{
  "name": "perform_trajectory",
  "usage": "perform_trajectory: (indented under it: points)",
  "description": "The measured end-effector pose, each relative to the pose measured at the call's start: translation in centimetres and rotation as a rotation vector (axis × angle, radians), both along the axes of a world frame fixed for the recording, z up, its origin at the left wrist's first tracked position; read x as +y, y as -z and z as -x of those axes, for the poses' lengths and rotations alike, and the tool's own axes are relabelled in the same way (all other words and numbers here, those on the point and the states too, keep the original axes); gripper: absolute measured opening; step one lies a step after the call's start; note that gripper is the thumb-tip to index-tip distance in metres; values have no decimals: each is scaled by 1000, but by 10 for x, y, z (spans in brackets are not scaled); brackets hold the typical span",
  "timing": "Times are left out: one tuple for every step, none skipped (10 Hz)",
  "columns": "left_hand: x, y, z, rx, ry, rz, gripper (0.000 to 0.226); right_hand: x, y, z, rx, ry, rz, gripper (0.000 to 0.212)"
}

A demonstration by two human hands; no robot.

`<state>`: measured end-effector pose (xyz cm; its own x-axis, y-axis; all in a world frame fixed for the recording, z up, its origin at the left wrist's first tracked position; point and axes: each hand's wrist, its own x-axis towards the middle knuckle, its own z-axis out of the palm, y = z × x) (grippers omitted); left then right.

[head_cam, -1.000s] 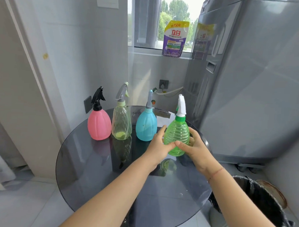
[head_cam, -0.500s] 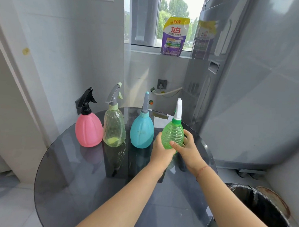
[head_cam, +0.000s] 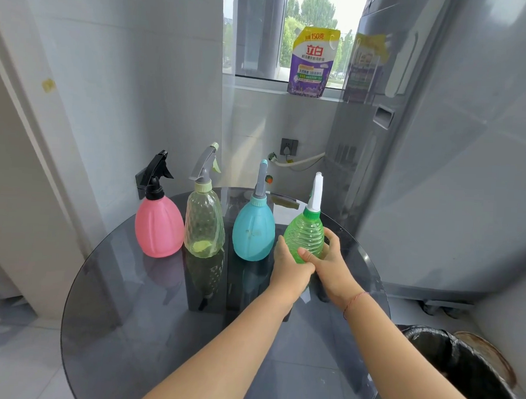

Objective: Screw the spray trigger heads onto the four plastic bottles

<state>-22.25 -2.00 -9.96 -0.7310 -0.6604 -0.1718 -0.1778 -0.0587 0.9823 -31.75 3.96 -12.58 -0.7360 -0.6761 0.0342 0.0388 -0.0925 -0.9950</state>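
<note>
Four spray bottles stand in a row at the back of a round dark glass table point(head_cam: 148, 315). From left to right: a pink bottle point(head_cam: 158, 226) with a black trigger head, a clear yellowish bottle point(head_cam: 204, 225) with a grey head, a blue bottle point(head_cam: 253, 229) with a grey head, and a green ribbed bottle point(head_cam: 304, 235) with a white head point(head_cam: 316, 191). My left hand point(head_cam: 289, 265) and my right hand point(head_cam: 331, 262) both wrap the lower part of the green bottle, which stands upright beside the blue one.
A tall grey refrigerator point(head_cam: 453, 162) stands right behind the table. A purple detergent pouch point(head_cam: 312, 62) sits on the window sill. A black-lined bin point(head_cam: 465, 371) is on the floor at the lower right. White tiled wall runs along the left.
Both hands have carried the green bottle away from me toward the back, into line to the right of the blue bottle. The camera has tilted up a little.
</note>
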Motion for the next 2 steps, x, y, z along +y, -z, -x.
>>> perform_trajectory:
  points:
    - [2,-1,2,-2,-15,-19,81,-1,-3,1,-6,-12,12,66]
    - [8,-2,-1,-15,-29,-35,78,1,-4,-4,-18,2,30,72]
